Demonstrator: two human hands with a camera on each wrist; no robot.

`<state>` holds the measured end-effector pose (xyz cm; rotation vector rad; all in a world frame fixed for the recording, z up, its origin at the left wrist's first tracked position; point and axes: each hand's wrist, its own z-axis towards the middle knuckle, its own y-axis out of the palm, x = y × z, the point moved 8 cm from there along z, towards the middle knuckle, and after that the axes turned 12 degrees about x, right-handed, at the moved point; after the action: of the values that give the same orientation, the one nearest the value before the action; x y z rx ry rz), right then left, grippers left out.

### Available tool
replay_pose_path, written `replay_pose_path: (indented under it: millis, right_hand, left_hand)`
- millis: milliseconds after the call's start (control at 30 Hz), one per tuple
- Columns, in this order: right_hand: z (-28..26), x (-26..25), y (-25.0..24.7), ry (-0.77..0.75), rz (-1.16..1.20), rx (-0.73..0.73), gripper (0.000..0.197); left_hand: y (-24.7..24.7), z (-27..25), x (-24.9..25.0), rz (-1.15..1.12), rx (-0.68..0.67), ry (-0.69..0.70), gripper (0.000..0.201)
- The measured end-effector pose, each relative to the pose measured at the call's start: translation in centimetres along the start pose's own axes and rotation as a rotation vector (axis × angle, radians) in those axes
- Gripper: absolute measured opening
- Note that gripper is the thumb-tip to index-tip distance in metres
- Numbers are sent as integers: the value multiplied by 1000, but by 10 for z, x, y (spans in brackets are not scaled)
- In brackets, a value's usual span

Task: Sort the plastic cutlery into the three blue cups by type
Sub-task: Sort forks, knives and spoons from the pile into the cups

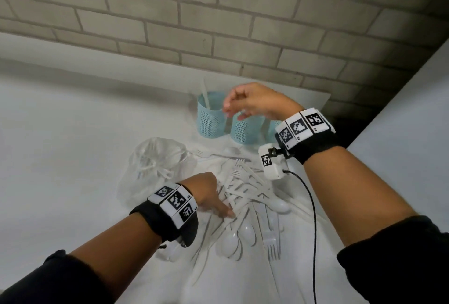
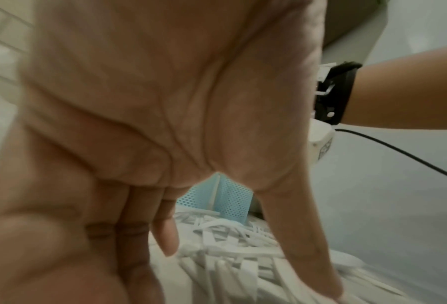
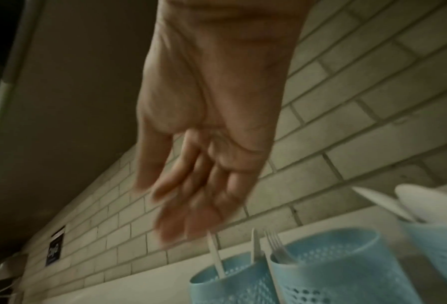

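1. The left hand [image 1: 209, 194] reaches down into the pile [image 1: 245, 197] of white plastic cutlery on the white table [image 1: 73, 133]; its fingers [image 2: 165, 232] are straight and spread, tips touching the heap, nothing gripped.
2. The right hand [image 1: 255, 102] hovers above the cups, palm down, fingers [image 3: 191, 195] loose and slack, holding nothing. It is blurred in the right wrist view.
3. 3 blue perforated cups stand in a row near the brick wall [image 1: 218, 12], behind the pile.
4. The left cup [image 1: 210, 119] holds 2 slim white pieces standing upright; whether they are knives I cannot tell.
5. The middle cup [image 1: 246, 129] sits just beside it and holds a fork [image 3: 277, 244], tines up.
6. The right cup [image 3: 440, 246] holds spoons [image 3: 422, 201]; in the head view it is mostly hidden behind the right wrist.
7. The pile is a tangle of forks, spoons and flat handles, lying between the cups and the person.
8. A clear plastic bag [image 1: 155, 165] lies crumpled just left of the pile, with white cutlery inside.
9. Both wrists wear black bands with black-and-white markers; a black cable [image 1: 313, 218] runs from the right wrist's camera.
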<state>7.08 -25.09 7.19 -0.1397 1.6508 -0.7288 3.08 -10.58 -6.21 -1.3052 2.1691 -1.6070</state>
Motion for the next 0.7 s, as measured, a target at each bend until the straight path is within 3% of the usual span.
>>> replay_pose_path:
  millis: [100, 200, 300, 433, 567, 700]
  right_hand:
    - [-40, 50, 15, 284, -539, -352, 34]
    - [-66, 97, -1, 442, -1028, -392, 45]
    - [-99, 115, -16, 501, -1261, -357, 36]
    - [-130, 122, -15, 377, -1302, -216, 38]
    - [-134, 140, -8, 319, -1200, -91, 12]
    - [-126, 147, 7, 413, -1018, -101, 27]
  left_hand:
    - [6, -5, 1, 48, -41, 17, 96]
    - [15, -11, 0, 139, -79, 45, 113]
    - [22, -13, 0, 189, -57, 65, 110]
    - [23, -5, 0, 91, -13, 43, 101]
    - [17, 3, 6, 90, 48, 38, 72]
    - [13, 11, 13, 31, 165, 42, 51]
